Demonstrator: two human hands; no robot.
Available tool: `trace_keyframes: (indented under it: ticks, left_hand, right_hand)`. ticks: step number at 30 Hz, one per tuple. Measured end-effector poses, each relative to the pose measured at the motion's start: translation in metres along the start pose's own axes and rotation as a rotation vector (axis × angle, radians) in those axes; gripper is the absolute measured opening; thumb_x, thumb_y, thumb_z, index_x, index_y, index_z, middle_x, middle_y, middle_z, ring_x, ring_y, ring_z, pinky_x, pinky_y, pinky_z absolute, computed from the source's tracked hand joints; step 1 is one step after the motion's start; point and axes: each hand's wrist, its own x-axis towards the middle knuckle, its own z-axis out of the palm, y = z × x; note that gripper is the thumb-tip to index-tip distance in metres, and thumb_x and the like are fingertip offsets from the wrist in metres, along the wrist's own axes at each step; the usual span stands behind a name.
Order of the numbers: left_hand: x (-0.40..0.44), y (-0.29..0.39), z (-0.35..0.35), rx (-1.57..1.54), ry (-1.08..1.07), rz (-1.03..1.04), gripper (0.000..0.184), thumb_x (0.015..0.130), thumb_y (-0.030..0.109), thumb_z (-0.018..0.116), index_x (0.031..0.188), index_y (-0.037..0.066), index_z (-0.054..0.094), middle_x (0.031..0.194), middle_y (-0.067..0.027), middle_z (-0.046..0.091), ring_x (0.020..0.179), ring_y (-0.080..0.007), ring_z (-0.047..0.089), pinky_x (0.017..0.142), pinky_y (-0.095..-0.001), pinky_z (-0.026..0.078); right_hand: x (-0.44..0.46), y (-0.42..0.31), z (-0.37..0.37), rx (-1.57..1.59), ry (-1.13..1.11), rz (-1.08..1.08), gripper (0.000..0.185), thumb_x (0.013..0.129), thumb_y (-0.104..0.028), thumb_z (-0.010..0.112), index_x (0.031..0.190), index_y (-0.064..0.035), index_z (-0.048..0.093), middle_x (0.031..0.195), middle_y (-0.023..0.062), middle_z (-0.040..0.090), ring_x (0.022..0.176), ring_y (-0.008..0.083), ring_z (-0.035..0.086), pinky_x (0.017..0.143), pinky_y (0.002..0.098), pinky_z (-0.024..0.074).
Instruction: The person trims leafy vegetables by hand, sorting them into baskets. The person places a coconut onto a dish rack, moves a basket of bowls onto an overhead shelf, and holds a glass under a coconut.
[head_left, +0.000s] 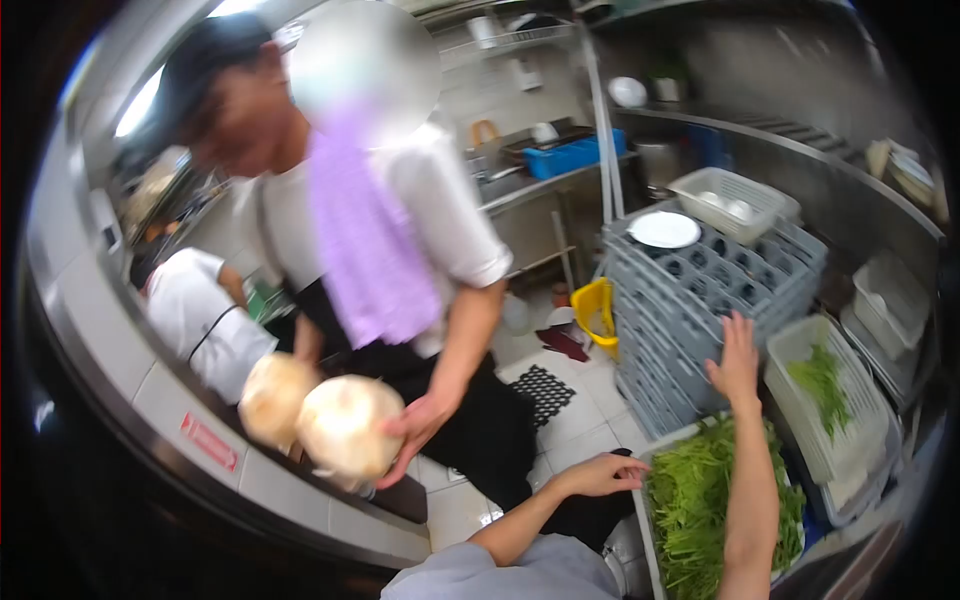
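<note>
Past partly hidden greens (690, 500), right hand (738, 362) splays empty, grip of left hand (600, 474) unclear

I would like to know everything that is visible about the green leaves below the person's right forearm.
The leafy greens lie in a loose, bright-green heap of leaves and thin stems, looking raw, inside a pale container. The right forearm crosses over them, hiding part; contact is unclear. The left hand is at the container's edge, not among the leaves.
</note>
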Motion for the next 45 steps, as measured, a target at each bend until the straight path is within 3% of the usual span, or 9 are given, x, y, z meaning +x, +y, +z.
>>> trace_keyframes:
  ticks: [5,8,9,15,20,22,28,35,45]
  left_hand:
    - [0.02,0.002,0.004,-0.085,0.048,-0.11,0.036,0.095,0.017,0.065,0.128,0.004,0.06,0.107,-0.0065,0.07,0.098,-0.0123,0.064,0.087,-0.028,0.051]
    - [0.043,0.0,0.002,-0.082,0.065,-0.107,0.031,0.096,0.012,0.064,0.125,0.003,0.062,0.107,-0.0061,0.071,0.097,-0.0101,0.064,0.084,-0.0253,0.051]
    - [0.051,0.002,0.0,-0.113,0.075,-0.136,0.03,0.096,0.01,0.063,0.125,0.003,0.062,0.106,-0.0061,0.071,0.096,-0.0095,0.064,0.083,-0.0243,0.05]
    - [0.127,-0.022,0.005,-0.227,0.019,-0.008,0.012,0.095,0.009,0.064,0.099,-0.002,0.07,0.099,-0.007,0.071,0.087,-0.0105,0.062,0.079,-0.0241,0.049]
    - [0.188,0.01,0.014,-0.06,-0.103,0.159,0.012,0.091,0.009,0.068,0.097,-0.002,0.069,0.094,-0.0107,0.071,0.086,-0.0172,0.065,0.08,-0.0287,0.05]
    - [0.2,0.019,0.018,-0.034,-0.175,0.195,0.012,0.09,0.009,0.069,0.097,-0.002,0.07,0.094,-0.0109,0.071,0.086,-0.0183,0.065,0.08,-0.0288,0.05]
    - [0.202,0.037,0.023,0.035,-0.329,0.327,0.014,0.088,0.009,0.071,0.099,0.0,0.071,0.092,-0.0098,0.071,0.08,-0.0177,0.064,0.076,-0.0285,0.051]
    - [0.203,0.036,0.045,0.14,-0.435,0.569,0.012,0.087,0.009,0.072,0.096,0.002,0.072,0.085,-0.0109,0.068,0.07,-0.0197,0.061,0.067,-0.0299,0.049]
    - [0.22,0.012,0.078,0.43,-0.3,0.796,0.018,0.079,0.015,0.076,0.096,0.009,0.073,0.094,-0.0108,0.059,0.089,-0.0309,0.059,0.079,-0.041,0.048]
  right_hand:
    - [-0.04,0.015,-0.017,0.091,0.024,-0.014,0.074,0.077,-0.025,0.075,0.143,-0.0113,0.044,0.156,0.0115,0.032,0.14,0.0404,0.034,0.107,0.0617,0.0334]
    - [-0.084,0.049,-0.032,0.505,0.189,0.142,0.048,0.083,-0.024,0.071,0.127,-0.0081,0.061,0.132,0.0156,0.06,0.122,0.0348,0.056,0.101,0.0437,0.045]
    - [-0.099,0.058,-0.043,0.567,0.331,0.207,0.031,0.083,-0.024,0.073,0.107,-0.0037,0.071,0.105,0.0165,0.071,0.096,0.0326,0.068,0.085,0.0369,0.0528]
    - [-0.223,0.113,-0.11,0.764,0.566,0.712,0.03,0.095,-0.025,0.066,0.082,0.0008,0.074,0.075,0.0046,0.071,0.057,0.0087,0.06,0.054,0.0245,0.0456]
    - [-0.309,0.083,-0.129,0.67,0.684,0.795,0.022,0.096,-0.006,0.058,0.114,0.0003,0.068,0.114,0.0084,0.067,0.092,0.0126,0.062,0.08,0.0231,0.0495]
    - [-0.343,0.054,-0.127,0.642,0.61,0.89,0.052,0.089,0.005,0.061,0.14,-0.0029,0.051,0.13,0.0087,0.058,0.105,0.0148,0.059,0.084,0.0244,0.05]
    - [-0.382,-0.038,-0.073,0.199,0.426,1.151,0.014,0.08,-0.016,0.075,0.088,-0.0054,0.072,0.079,0.0115,0.068,0.067,0.0245,0.064,0.063,0.0346,0.0513]
    - [-0.372,-0.104,-0.015,0.157,0.55,1.331,0.013,0.081,-0.015,0.073,0.089,-0.0049,0.072,0.079,0.0102,0.068,0.069,0.0237,0.066,0.063,0.0348,0.0518]
    - [-0.349,-0.13,-0.02,0.079,0.596,1.226,0.015,0.083,-0.015,0.073,0.093,-0.0038,0.073,0.08,0.0104,0.069,0.068,0.0222,0.066,0.064,0.0328,0.0524]
